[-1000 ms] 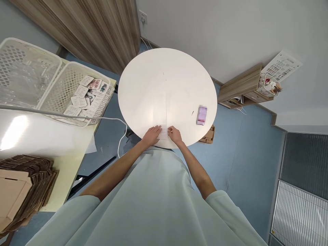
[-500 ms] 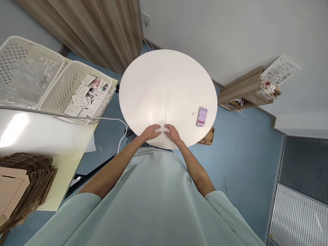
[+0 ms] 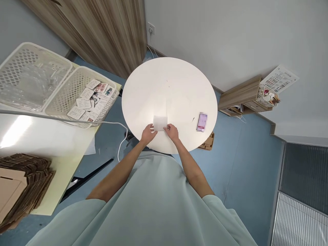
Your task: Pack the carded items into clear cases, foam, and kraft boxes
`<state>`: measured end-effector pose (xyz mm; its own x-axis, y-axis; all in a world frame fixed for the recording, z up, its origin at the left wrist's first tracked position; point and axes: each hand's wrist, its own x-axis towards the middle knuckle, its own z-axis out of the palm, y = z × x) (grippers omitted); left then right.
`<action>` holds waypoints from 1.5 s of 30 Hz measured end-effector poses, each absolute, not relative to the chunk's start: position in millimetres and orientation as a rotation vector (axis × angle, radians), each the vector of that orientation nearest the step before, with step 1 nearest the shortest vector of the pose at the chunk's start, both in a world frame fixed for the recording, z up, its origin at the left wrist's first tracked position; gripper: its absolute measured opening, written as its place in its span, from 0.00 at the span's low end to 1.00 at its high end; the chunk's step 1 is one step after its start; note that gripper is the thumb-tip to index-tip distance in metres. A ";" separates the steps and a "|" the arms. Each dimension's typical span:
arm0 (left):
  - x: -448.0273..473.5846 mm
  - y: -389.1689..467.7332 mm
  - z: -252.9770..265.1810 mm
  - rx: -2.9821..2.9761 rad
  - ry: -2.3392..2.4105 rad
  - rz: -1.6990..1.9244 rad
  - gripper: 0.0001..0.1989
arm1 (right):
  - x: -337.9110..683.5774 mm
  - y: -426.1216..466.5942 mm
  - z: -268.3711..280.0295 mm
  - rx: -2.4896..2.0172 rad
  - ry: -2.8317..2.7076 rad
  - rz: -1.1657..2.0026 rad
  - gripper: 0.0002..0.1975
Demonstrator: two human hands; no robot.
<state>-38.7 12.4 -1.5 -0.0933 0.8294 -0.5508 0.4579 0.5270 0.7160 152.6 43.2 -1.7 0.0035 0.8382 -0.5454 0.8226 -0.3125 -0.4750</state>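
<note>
A small white, slightly see-through folded sheet (image 3: 160, 123) lies near the front edge of the round white table (image 3: 184, 89). Whether it is foam or plastic I cannot make out. My left hand (image 3: 148, 134) is at its left side, fingers spread and the thumb by the lower left corner. Its fingertips are at the edge without closing round it. At the opposite side my right hand (image 3: 172, 132) pinches the lower right corner between thumb and fingers. To the right on the tabletop lies a purple rectangular item (image 3: 202, 122), blurred out.
On the left, a side table (image 3: 64, 181) bears white perforated baskets, one with printed cards (image 3: 88, 99), the other with clear plastic (image 3: 33, 80). Stacked flat cardboard (image 3: 33, 184) lies nearer me. A white cable (image 3: 112, 122) hangs between tables. A wooden cabinet (image 3: 241, 92) stands right.
The white sheet was bunched between both hands as a narrow strip; now it lies as a flat square. My left hand has moved outward and its fingers have spread. The view has shifted slightly.
</note>
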 end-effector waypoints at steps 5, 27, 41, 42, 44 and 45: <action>-35.2 6.9 -9.9 1.201 1.801 0.465 0.32 | 146.0 48.0 -4.7 -2.333 -1.776 1.193 0.13; -42.7 35.5 -25.5 2.071 1.280 0.103 0.34 | 157.3 20.4 -18.4 -1.711 -2.440 0.937 0.31; -50.7 -5.4 -23.5 1.730 1.384 0.192 0.37 | 177.2 -26.8 -8.1 -1.691 -2.261 1.041 0.29; -49.7 -2.8 -21.9 1.682 1.419 0.213 0.36 | 176.9 -22.9 -7.5 -1.727 -2.204 1.064 0.29; -48.3 3.2 -18.7 1.586 1.477 0.248 0.34 | 176.2 -13.8 -6.0 -1.811 -2.076 1.115 0.27; -48.0 6.5 -17.3 1.545 1.497 0.255 0.32 | 175.9 -9.0 -5.2 -1.853 -2.013 1.144 0.26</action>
<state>-48.0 6.5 -17.3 0.2328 0.8666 -0.4414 0.6720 0.1847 0.7171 175.9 -9.0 -5.2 -0.2094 0.9093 -0.3596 0.7742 -0.0705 -0.6290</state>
